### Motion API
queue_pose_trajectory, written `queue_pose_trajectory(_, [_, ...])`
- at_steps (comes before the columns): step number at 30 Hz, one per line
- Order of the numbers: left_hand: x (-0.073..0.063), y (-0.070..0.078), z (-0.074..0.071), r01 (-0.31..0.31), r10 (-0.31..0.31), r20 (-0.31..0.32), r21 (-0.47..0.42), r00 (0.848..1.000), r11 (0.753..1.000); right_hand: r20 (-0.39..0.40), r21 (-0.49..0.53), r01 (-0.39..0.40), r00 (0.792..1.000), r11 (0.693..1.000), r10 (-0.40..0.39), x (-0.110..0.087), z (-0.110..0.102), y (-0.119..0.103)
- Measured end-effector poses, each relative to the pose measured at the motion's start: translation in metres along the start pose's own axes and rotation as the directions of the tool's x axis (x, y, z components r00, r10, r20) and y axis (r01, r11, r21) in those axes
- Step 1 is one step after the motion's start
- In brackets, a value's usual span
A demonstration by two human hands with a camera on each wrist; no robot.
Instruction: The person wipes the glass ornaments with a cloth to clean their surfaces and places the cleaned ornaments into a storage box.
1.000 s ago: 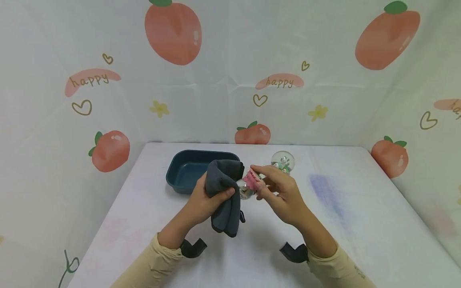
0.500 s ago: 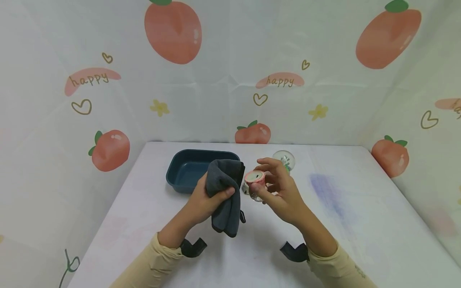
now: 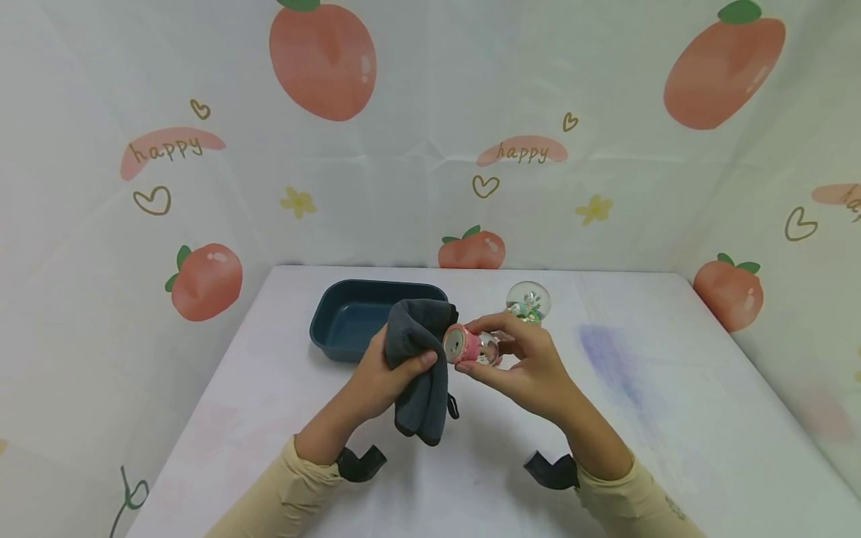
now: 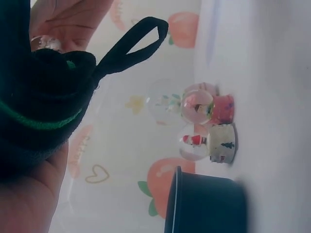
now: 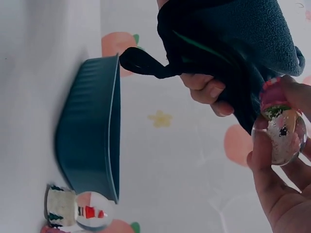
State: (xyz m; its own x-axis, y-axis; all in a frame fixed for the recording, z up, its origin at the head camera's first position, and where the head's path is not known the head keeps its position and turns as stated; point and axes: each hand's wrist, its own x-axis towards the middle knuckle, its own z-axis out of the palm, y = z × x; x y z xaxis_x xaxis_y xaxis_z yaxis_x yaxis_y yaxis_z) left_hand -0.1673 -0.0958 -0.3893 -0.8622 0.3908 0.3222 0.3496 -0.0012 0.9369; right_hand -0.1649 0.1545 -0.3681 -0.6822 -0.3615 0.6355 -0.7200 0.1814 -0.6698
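Note:
My left hand (image 3: 373,377) grips a folded dark grey cloth (image 3: 418,388) with a thin black hanging loop, thumb laid across its front. Just right of it, my right hand (image 3: 531,362) holds a small snow globe (image 3: 469,344) by its pink base, between thumb and fingers. The globe is tipped on its side, its pale underside facing left and right at the cloth's edge. In the right wrist view, its clear ball (image 5: 282,138) shows white flecks and a small figure inside. Both hands are raised above the white table.
A dark blue rectangular tub (image 3: 346,329) stands behind the left hand. Behind the right hand is another snow globe (image 3: 528,300) with green decoration. The left wrist view shows a white-based globe with a Santa (image 4: 222,143) and a pink-based globe (image 4: 223,108) near the tub.
The right hand has turned the snow globe: its base pointed up half a second ago and now faces left, close to the cloth. The left hand and cloth have stayed nearly still.

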Motion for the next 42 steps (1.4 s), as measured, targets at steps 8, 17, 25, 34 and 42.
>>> queue_pose_trajectory(8, [-0.0007, 0.0008, 0.0011, -0.008, 0.008, 0.018, -0.009, 1.0, 1.0, -0.001, 0.039, 0.061, 0.998, 0.997, -0.061, 0.0001, 0.0008, 0.0018])
queue_pose_trajectory(17, [0.0002, 0.0005, 0.0009, -0.005, 0.005, 0.017, -0.006, 1.0, 1.0, 0.022, -0.025, 0.076, 0.997, 0.997, -0.075, 0.0008, 0.0019, -0.002])
queue_pose_trajectory(25, [0.0, -0.0005, -0.0001, 0.021, -0.022, 0.013, 0.028, 1.0, 0.999, 0.035, -0.146, 0.113, 0.993, 0.983, -0.109, -0.0014, 0.0042, -0.0021])
queue_pose_trajectory(34, [0.0007, 0.003, -0.0006, 0.034, -0.034, 0.001, 0.058, 0.999, 0.998, 0.013, -0.145, 0.132, 0.991, 0.981, -0.132, -0.0006, 0.0046, -0.0054])
queue_pose_trajectory(42, [0.0011, 0.0038, -0.0007, 0.015, -0.013, -0.03, 0.072, 0.999, 0.997, 0.011, -0.131, -0.002, 1.0, 0.991, 0.004, -0.002, 0.0058, -0.0063])
